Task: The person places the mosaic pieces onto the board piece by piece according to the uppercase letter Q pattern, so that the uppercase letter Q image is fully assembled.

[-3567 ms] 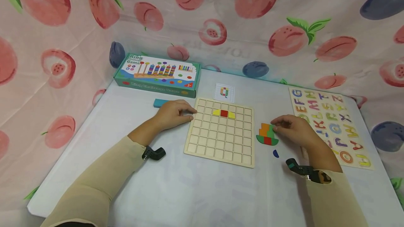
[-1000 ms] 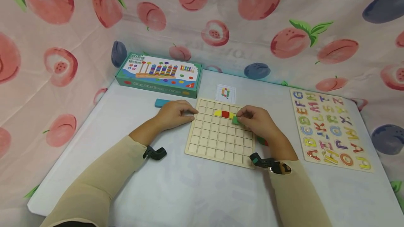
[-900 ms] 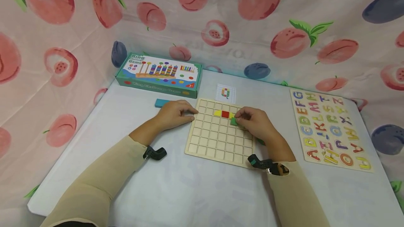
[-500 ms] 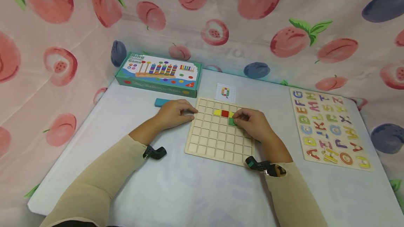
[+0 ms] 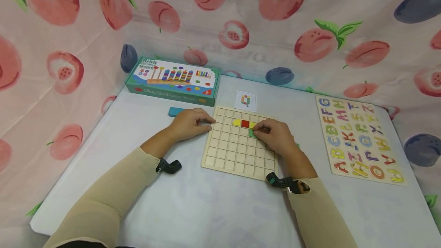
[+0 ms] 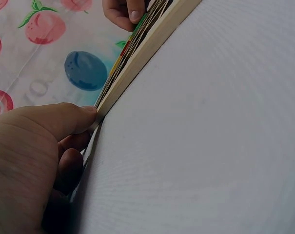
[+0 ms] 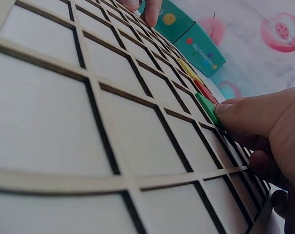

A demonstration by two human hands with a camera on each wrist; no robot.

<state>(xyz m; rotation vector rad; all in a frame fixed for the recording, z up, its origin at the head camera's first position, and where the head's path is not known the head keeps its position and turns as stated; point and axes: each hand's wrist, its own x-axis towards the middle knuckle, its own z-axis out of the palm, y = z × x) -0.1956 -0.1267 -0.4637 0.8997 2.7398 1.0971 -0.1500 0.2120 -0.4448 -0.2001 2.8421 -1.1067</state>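
Observation:
A wooden grid board lies flat on the table in front of me. My left hand holds its left edge, the thumb and fingertips against the rim. Two yellow tiles with a red tile between them sit in a row of the grid; the right yellow one is partly covered by fingers. My right hand pinches a green tile just below that yellow tile. In the right wrist view the thumb lies on the green tile's near end, and the tile looks slightly tilted over its cell.
Behind the board lies a small pattern card. A green game box stands at back left, a teal block before it. An alphabet puzzle board lies right. Loose tiles are mostly hidden by my right wrist.
My right hand has taken the green tile from the loose tiles at right and brought it left onto the board. Over the last second it has shifted slightly left. The left hand has stayed put.

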